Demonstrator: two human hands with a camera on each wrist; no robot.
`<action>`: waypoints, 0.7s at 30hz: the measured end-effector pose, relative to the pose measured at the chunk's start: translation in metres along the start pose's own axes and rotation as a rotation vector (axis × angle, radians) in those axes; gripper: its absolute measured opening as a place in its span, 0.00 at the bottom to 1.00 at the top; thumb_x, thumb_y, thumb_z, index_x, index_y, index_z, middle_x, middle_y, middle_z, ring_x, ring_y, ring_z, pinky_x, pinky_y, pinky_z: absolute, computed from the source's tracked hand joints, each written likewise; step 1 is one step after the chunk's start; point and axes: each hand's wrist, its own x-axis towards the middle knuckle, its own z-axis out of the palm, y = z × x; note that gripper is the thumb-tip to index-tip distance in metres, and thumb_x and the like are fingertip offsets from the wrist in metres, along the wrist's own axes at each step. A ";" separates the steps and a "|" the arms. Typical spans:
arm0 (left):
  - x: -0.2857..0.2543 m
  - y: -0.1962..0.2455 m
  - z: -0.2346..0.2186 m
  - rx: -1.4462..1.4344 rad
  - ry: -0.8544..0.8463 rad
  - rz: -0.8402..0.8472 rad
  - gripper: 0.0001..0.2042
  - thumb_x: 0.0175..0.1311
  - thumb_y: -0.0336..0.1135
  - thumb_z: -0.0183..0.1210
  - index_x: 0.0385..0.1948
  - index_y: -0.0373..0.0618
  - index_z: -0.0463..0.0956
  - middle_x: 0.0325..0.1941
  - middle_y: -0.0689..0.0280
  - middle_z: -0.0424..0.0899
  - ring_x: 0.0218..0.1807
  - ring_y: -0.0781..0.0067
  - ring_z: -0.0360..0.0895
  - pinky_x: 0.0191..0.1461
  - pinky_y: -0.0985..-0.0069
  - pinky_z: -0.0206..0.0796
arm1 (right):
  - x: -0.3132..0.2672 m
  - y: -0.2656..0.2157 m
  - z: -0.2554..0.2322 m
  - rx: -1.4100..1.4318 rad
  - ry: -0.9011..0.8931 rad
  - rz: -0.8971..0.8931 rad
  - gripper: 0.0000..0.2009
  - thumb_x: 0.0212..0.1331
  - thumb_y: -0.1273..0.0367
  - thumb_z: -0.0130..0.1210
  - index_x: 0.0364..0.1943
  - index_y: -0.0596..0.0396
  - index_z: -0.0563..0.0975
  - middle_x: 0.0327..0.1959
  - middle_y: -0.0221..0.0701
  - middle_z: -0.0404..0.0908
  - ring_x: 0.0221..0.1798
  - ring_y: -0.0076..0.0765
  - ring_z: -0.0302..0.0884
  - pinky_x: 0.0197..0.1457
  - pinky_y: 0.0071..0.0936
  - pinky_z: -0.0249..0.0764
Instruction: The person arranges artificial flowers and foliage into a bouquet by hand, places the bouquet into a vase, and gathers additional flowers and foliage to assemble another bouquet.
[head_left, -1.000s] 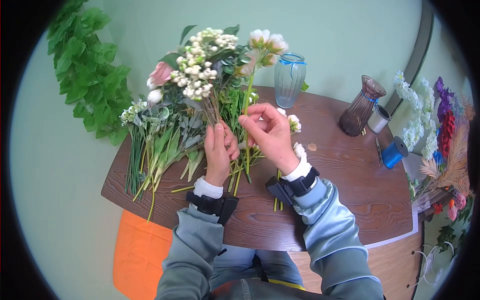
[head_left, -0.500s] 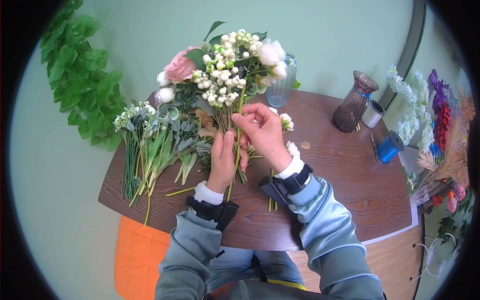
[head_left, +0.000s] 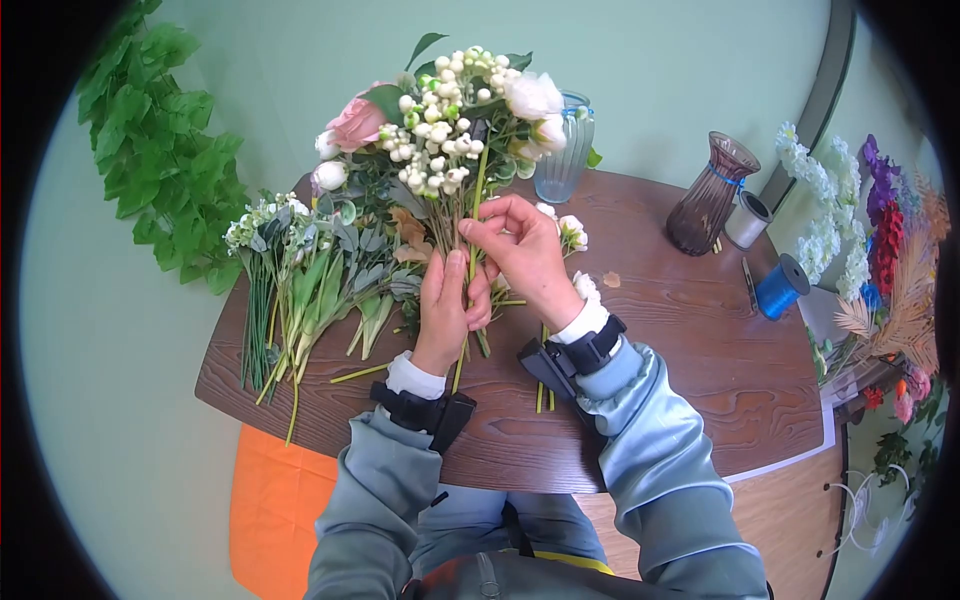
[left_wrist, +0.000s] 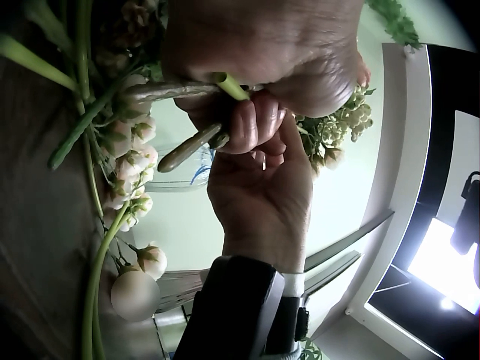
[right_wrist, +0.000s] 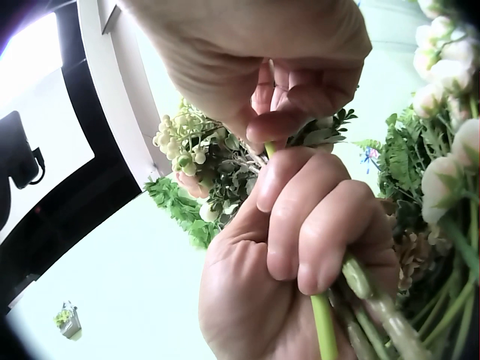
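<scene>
Head view: left of the blue vase (head_left: 566,172), the bouquet (head_left: 438,140) is gripped by the left hand (head_left: 446,312); a green stem (head_left: 481,180), seemingly being added, is pinched by the right hand (head_left: 528,258); snug gathering seems needed next.

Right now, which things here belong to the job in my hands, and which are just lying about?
Seemingly the job: white-berried bunch, in your left hand; green stem, pinched by your right hand.

Apparently idle: blue spool; silver spool; dark vase; pale vase.
</scene>
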 end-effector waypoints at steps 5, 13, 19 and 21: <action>0.000 -0.003 -0.002 -0.026 0.003 -0.006 0.12 0.70 0.43 0.36 0.38 0.44 0.61 0.19 0.75 0.56 0.12 0.89 0.49 0.13 0.88 0.40 | 0.002 0.004 -0.002 -0.032 -0.014 -0.018 0.11 0.50 0.72 0.60 0.35 0.58 0.72 0.23 0.26 0.76 0.14 0.13 0.65 0.15 0.10 0.60; 0.000 0.003 -0.003 -0.113 -0.058 -0.045 0.12 0.70 0.44 0.36 0.36 0.47 0.61 0.19 0.76 0.54 0.12 0.89 0.47 0.13 0.87 0.39 | 0.003 0.005 -0.001 -0.041 -0.020 -0.073 0.10 0.53 0.69 0.59 0.35 0.57 0.71 0.21 0.25 0.74 0.16 0.15 0.67 0.18 0.12 0.63; 0.000 0.003 -0.008 -0.239 -0.103 -0.077 0.10 0.70 0.44 0.36 0.34 0.50 0.60 0.19 0.75 0.54 0.11 0.88 0.46 0.12 0.86 0.38 | 0.002 -0.002 -0.012 -0.118 -0.391 0.297 0.17 0.61 0.56 0.49 0.38 0.59 0.71 0.31 0.29 0.76 0.28 0.18 0.73 0.36 0.17 0.70; -0.002 0.006 -0.006 -0.270 -0.181 -0.152 0.11 0.70 0.45 0.35 0.37 0.50 0.61 0.19 0.76 0.53 0.12 0.87 0.45 0.13 0.86 0.37 | 0.000 -0.006 -0.014 -0.069 -0.453 0.304 0.19 0.62 0.56 0.47 0.41 0.61 0.71 0.35 0.30 0.76 0.29 0.19 0.73 0.37 0.17 0.70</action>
